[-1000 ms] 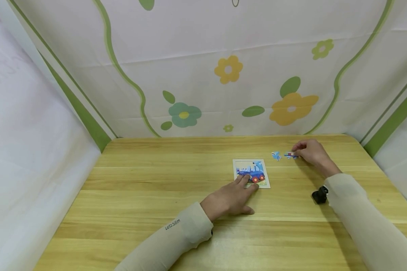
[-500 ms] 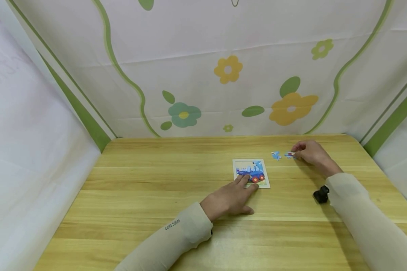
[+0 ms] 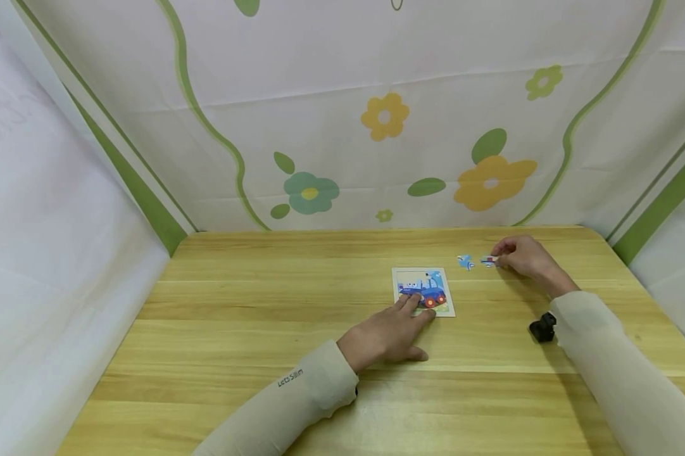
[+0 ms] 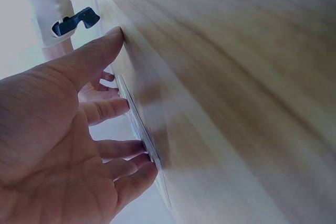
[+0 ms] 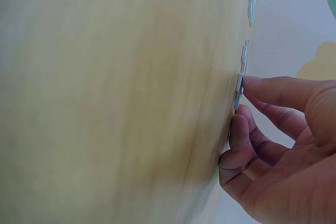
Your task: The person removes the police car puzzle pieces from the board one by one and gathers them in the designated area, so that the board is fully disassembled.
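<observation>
A small framed jigsaw puzzle (image 3: 421, 278) with a blue cartoon vehicle lies flat on the table. My left hand (image 3: 389, 332) rests its spread fingertips on the puzzle's lower left part, the thumb on the wood beside it; the left wrist view shows these fingers (image 4: 123, 150) along the board's edge. Farther back on the right, my right hand (image 3: 526, 256) pinches the right end of a blue and red puzzle piece (image 3: 487, 260) on the tabletop. In the right wrist view its thumb lies on that puzzle piece (image 5: 239, 83), the other fingers curled near the edge.
A separate light blue puzzle piece (image 3: 465, 262) lies just left of the pinched one. The wooden table (image 3: 251, 304) meets a white flowered cloth (image 3: 342, 139) at the back. A black wrist camera (image 3: 543, 327) juts from the right cuff.
The right cuff and wrist camera have shifted slightly to the right, and the pinched puzzle piece shows a little less beside the fingers. My left hand stays put on the puzzle.
</observation>
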{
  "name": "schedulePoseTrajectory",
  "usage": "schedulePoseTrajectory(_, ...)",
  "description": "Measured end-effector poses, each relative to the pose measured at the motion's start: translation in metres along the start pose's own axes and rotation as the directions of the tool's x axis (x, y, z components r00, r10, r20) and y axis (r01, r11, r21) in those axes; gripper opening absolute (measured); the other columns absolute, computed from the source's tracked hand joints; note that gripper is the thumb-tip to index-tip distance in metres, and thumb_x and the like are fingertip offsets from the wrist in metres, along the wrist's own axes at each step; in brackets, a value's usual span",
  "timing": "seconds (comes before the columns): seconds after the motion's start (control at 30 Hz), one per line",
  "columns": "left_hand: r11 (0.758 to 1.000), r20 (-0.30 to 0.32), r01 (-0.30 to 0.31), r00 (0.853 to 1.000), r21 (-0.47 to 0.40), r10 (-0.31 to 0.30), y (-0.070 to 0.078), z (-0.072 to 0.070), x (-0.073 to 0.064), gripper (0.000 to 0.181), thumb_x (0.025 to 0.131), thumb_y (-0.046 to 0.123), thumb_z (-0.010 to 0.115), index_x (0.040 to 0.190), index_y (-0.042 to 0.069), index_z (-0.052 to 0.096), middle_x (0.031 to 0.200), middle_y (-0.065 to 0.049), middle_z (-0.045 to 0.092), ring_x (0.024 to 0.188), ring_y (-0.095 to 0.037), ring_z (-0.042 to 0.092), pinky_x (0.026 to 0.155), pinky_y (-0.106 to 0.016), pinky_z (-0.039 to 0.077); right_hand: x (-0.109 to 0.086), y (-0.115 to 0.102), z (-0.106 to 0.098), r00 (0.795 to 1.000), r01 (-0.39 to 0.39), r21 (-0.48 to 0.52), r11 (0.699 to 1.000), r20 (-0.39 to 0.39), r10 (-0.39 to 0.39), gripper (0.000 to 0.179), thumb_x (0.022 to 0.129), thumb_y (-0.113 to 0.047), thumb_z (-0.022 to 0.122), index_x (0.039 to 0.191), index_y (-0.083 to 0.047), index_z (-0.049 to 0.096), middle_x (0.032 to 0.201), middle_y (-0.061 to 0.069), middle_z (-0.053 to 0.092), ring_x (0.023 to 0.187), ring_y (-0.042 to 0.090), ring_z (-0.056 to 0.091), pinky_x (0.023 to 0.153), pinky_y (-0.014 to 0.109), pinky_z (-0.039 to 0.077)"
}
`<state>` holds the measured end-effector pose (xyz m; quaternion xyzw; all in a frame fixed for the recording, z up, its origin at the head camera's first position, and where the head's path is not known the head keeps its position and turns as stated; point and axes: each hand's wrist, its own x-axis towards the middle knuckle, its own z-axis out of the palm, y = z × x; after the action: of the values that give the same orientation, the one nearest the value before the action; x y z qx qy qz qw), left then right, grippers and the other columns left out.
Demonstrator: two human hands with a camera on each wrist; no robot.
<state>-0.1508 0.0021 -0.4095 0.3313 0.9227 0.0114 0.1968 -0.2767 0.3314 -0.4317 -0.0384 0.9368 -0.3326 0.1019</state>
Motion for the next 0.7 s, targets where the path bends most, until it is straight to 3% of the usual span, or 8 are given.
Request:
schedulePoseTrajectory(0.23,1.000,-0.002,-0.005,1.000,0.008,0.005,-0.001,0.000,-0.001,0.078,0.100,0.056,0.063,0.166,0.029,0.031,0.177,-0.008,0.017,0.163,-0.024,0.021,0.126,-0.035,0.035,-0.002,-0.005,0.001,0.999,0.029,-0.022,0.999,-0.036,-0.030,0.022,0.102,-0.012,0.066,0.114,0.006,0.070,0.102,0.015,0.069,0.089,0.024,0.056,0.075,0.031,0.045)
schedulePoseTrajectory(0.4,1.000,-0.008,-0.005,1.000,0.011,0.005,0.000,-0.001,0.000,0.078,0.100,0.056,0.064,0.165,0.029,0.032,0.176,-0.009,0.019,0.163,-0.025,0.022,0.125,-0.035,0.037,-0.004,-0.019,0.005,0.994,0.094,-0.054,0.994,-0.056,-0.097,0.025,0.102,-0.014,0.065,0.119,0.004,0.070,0.111,0.020,0.070,0.100,0.029,0.061,0.079,0.031,0.047)
schedulePoseTrajectory(0.53,0.999,-0.018,-0.010,1.000,0.032,0.011,0.002,-0.003,0.001,0.077,0.098,0.055,0.066,0.163,0.027,0.036,0.175,-0.011,0.022,0.162,-0.026,0.025,0.124,-0.035,0.039,-0.004,-0.033,0.012,0.985,0.166,-0.048,0.985,-0.041,-0.168,0.022,0.102,-0.010,0.064,0.118,0.004,0.072,0.114,0.022,0.070,0.102,0.031,0.063,0.077,0.029,0.051)
schedulePoseTrajectory(0.7,0.998,-0.030,-0.019,0.999,0.060,0.021,0.003,-0.004,0.003,0.080,0.097,0.055,0.068,0.164,0.026,0.035,0.175,-0.009,0.024,0.161,-0.026,0.027,0.124,-0.034,0.039,-0.001,-0.048,0.023,0.973,0.230,-0.012,0.973,0.002,-0.230,0.019,0.101,-0.007,0.065,0.116,0.001,0.073,0.110,0.018,0.072,0.097,0.024,0.063,0.076,0.024,0.051)
